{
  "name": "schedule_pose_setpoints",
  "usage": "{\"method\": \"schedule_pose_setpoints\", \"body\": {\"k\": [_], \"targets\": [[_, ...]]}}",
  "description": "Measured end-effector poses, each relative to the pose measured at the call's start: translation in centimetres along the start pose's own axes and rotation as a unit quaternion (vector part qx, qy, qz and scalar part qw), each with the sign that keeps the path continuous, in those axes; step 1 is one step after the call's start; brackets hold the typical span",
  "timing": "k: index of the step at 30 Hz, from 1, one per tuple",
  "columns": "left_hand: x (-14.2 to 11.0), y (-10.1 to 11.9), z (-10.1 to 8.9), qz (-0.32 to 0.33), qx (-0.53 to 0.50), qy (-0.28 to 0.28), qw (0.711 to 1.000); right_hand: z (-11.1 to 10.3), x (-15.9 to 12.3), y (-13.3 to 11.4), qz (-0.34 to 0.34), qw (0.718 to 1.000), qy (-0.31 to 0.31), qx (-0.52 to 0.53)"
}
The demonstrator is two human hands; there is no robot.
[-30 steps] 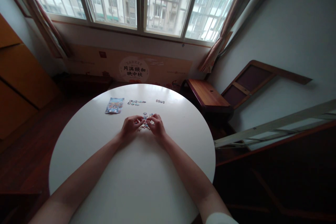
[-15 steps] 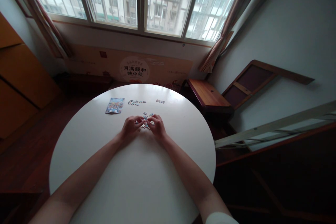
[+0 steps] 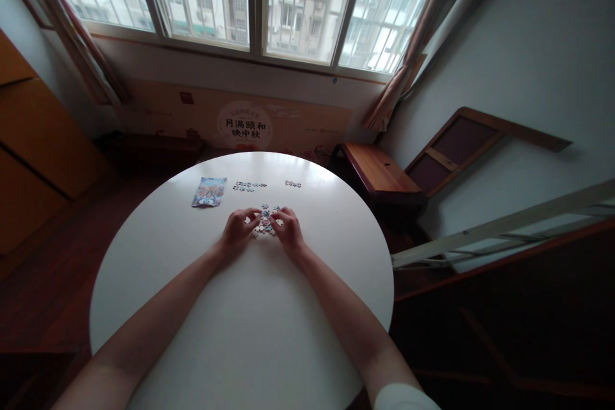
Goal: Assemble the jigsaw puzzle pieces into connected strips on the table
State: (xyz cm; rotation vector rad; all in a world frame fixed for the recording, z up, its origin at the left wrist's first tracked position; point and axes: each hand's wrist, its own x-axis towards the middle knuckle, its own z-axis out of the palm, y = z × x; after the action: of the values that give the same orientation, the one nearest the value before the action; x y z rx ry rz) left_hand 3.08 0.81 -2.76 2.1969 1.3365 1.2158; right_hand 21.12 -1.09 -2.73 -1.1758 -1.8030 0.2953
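A small heap of jigsaw puzzle pieces (image 3: 266,223) lies on the white round table, between my two hands. At its left side, my left hand (image 3: 239,226) has its index finger and thumb curved with a gap between the tips, and no piece shows in them. My right hand (image 3: 287,229) is at the heap's right edge, thumb and fingertips drawn together over the pieces. It seems to pinch a puzzle piece, mostly covered by the fingers. Loose pieces show just beyond the fingertips.
Farther back on the table (image 3: 216,346) are rows of puzzle pieces (image 3: 247,186) and a shorter row (image 3: 293,184) to the right. A printed picture sheet (image 3: 209,192) lies left of them. A wooden bench (image 3: 379,168) stands beyond the table's right side.
My hands were close together over the heap, fingertips nearly meeting. Now the fingertips have parted slightly, and more of the pieces between them show.
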Motion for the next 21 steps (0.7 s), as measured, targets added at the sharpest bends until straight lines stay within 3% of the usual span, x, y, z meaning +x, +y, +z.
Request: {"method": "schedule_pose_setpoints", "body": {"k": [21], "targets": [[-0.04,0.49,-0.30,0.010,-0.026,-0.016,0.999,0.05,0.00,-0.01,0.008,1.000,-0.009,0.016]]}}
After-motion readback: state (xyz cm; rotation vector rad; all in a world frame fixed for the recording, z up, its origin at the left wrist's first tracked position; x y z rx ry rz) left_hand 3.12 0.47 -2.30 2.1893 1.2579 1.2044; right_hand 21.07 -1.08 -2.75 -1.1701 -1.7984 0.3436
